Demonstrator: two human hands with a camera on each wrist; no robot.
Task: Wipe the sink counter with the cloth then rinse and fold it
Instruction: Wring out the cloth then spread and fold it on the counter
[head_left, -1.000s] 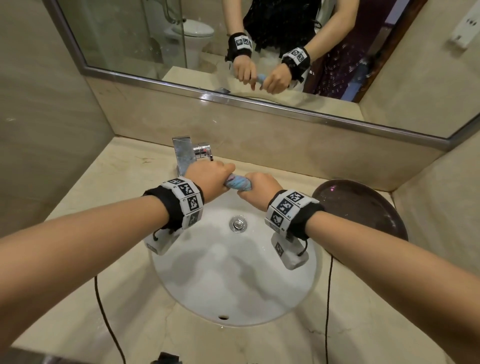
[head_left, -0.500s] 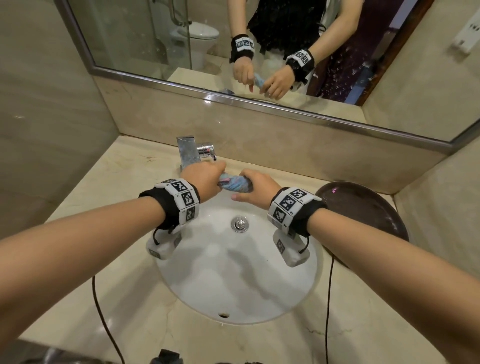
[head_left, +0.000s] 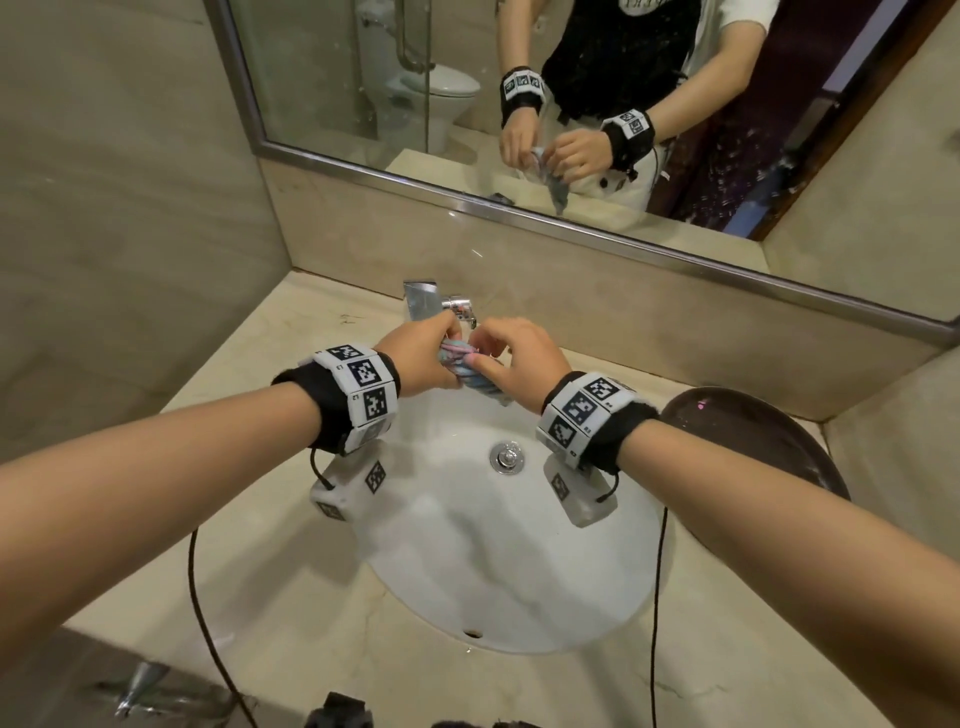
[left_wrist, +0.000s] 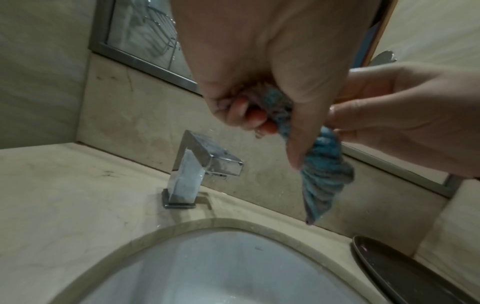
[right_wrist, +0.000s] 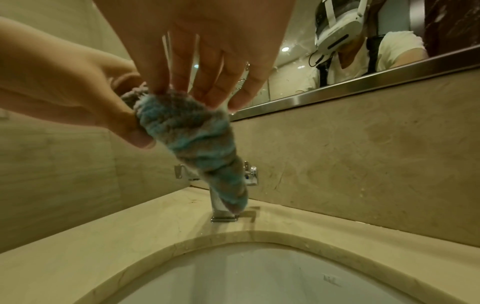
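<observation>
Cloth: the blue and grey cloth (head_left: 470, 371) is hanging as a twisted rope over the 12 o'clock edge of the sink (head_left: 519, 571), its tip pointing down and touching nothing.
Left hand: the left hand (head_left: 421, 358) is gripping the upper end of the cloth, fingers curled round it.
Right hand: the right hand (head_left: 519, 358) is pinching the cloth from the 3 o'clock side, its fingertips (right_wrist: 179, 86) resting on the bunched top.
Edges: the table (head_left: 260, 587) is ringing the sink with a narrow rim at 12 o'clock, then meeting the wall and the mirror (head_left: 571, 104) frame above.
Open room: the white bowl is lying bare beneath the hands, with only the drain plug (head_left: 506, 457) at its middle.
In the way: the tap (left_wrist: 200, 164) is standing just beyond the left hand at 11 o'clock, close to the knuckles.
Around: a dark plate (head_left: 753, 441) is sitting on the table at 3 o'clock of the sink, near the right wrist; thin black cables are trailing from both wrist bands down over the 6 o'clock edge.
</observation>
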